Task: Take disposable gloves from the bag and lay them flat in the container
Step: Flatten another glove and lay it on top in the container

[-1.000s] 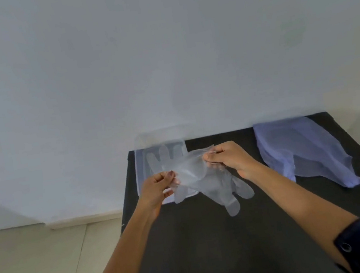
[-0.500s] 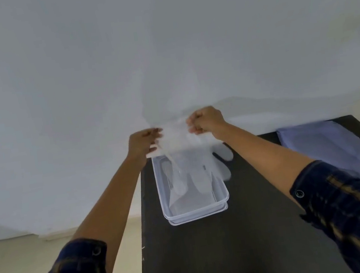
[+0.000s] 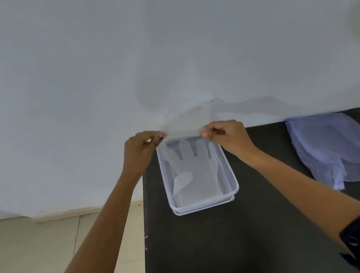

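Note:
A clear plastic container (image 3: 231, 176) stands on the black table (image 3: 224, 245) near its far left corner. A thin see-through disposable glove (image 3: 191, 169) lies inside it, its thumb folded over the palm. My left hand (image 3: 140, 150) and my right hand (image 3: 225, 135) each pinch one corner of the glove's cuff, above the container's far end. The cuff is stretched between them. Whether more gloves lie under it I cannot tell. A pale blue plastic bag (image 3: 335, 149) lies flat at the table's right side.
A white wall (image 3: 161, 46) rises directly behind the table. Beige floor tiles (image 3: 41, 260) show to the left, beyond the table's left edge. Dark blue sleeves cover both forearms near the bottom of the view.
Both hands carried the glove from mid-table over to the container and lowered it; it hung from my fingers half a second ago and now lies spread inside.

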